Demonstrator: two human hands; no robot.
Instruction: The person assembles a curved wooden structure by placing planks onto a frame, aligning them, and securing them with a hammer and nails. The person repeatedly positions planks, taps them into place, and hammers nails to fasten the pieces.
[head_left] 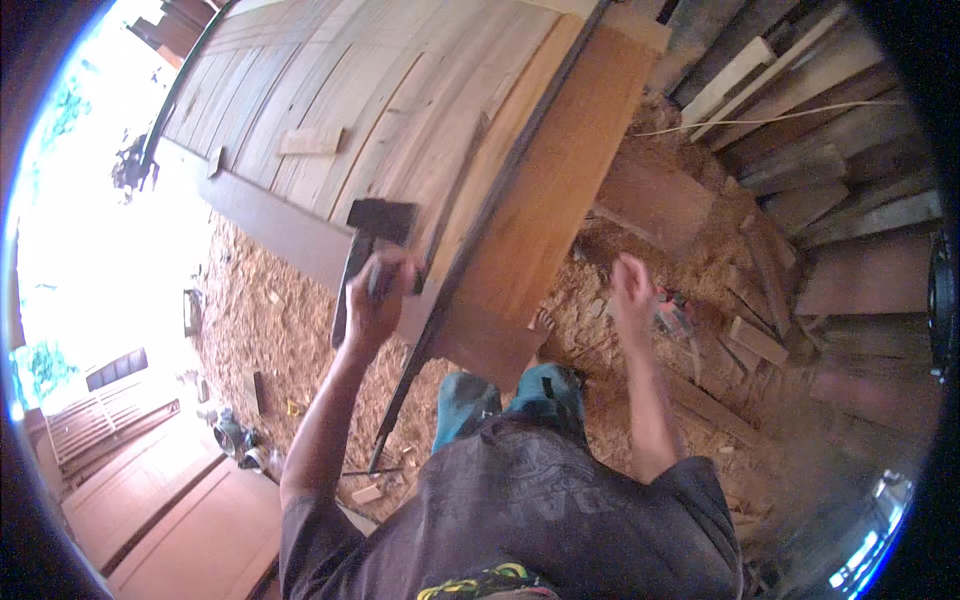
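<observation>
My left hand (376, 290) is closed around the dark grip of a block-headed tool (383, 220), which looks like a hammer. Its black head lies over the near end of a wide panel of wooden boards (430, 110). A dark strip runs beside my left wrist; I cannot tell whether it belongs to the tool. To the right, my right hand (632, 285) is raised over the shavings, away from the panel. Motion blur hides its fingers, and nothing shows clearly in it. A long dark metal bar (500, 190) crosses the panel lengthwise, left of an orange-brown board (560, 170).
A small wood offcut (312, 141) lies on the panel. Wood shavings (265, 300) cover the ground. Stacked planks (800, 130) line the right side. A red and grey power tool (675, 312) sits beyond my right hand. Reddish panels (200, 530) lie at lower left.
</observation>
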